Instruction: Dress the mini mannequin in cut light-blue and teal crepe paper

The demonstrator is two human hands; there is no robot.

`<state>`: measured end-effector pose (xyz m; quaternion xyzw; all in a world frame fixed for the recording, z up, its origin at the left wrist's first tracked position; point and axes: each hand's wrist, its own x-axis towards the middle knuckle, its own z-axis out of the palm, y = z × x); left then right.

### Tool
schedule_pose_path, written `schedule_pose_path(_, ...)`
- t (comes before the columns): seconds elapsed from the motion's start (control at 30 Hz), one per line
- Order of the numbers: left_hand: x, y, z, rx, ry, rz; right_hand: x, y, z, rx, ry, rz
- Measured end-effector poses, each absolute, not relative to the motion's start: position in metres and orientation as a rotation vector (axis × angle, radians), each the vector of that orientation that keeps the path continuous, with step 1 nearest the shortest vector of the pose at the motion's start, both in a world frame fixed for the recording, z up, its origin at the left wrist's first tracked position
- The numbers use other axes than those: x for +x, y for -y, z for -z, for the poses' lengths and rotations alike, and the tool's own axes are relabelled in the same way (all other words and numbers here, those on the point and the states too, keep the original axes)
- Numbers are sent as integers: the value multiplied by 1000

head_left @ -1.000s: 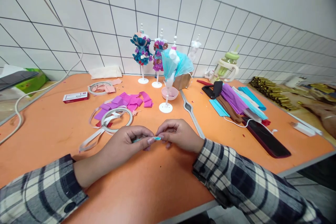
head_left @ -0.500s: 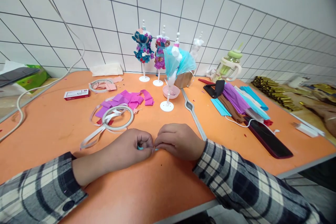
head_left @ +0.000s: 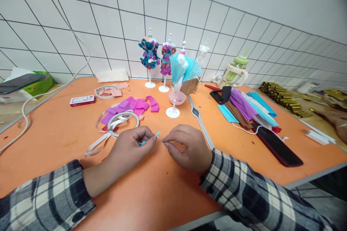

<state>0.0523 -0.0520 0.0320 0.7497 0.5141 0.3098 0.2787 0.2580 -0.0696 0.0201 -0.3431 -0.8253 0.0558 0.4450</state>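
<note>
My left hand [head_left: 135,148] is closed on a small piece of light-blue crepe paper [head_left: 157,134]. Its twisted tip sticks out beyond the thumb and forefinger, and more blue shows inside the curled fingers. Just to the right, my right hand [head_left: 189,148] is pinched, thumb near forefinger; anything between those tips is too small to make out. A narrow gap separates the two hands above the orange table [head_left: 141,195]. Behind them stands a small white mannequin [head_left: 177,83] draped in sheer blue paper [head_left: 192,68].
Tape rolls [head_left: 123,113] and purple and magenta paper pieces [head_left: 135,104] lie left. A pink bowl [head_left: 177,99] sits behind the mannequin's stand. Decorated mannequins [head_left: 150,56] stand at the back. Folded crepe paper [head_left: 244,104], a phone [head_left: 276,146] and a bottle [head_left: 235,72] are right.
My hands have come apart; they were touching at the fingertips. The left hand has risen slightly, and the blue paper's tip now shows. The view has tilted up a little.
</note>
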Motion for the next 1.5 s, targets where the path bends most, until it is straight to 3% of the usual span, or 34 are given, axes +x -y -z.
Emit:
schedule_pose_path(0.3, 48, 57, -20, 2348, -1233, -835, 254, 62, -10, -986, 1879, -611)
schedule_pose_path(0.8, 50, 58, -19, 2288, -1195, -837, 249, 62, -7, -1012, 1838, -627)
schedule_pose_path(1.13, 58, 54, -31, 1867, -1085, -783, 247, 65, -8, -947, 1820, -579)
schedule_pose_path(1.5, 55, 56, -27, 2067, -1031, -778, 246, 64, -8, -1059, 1729, -750)
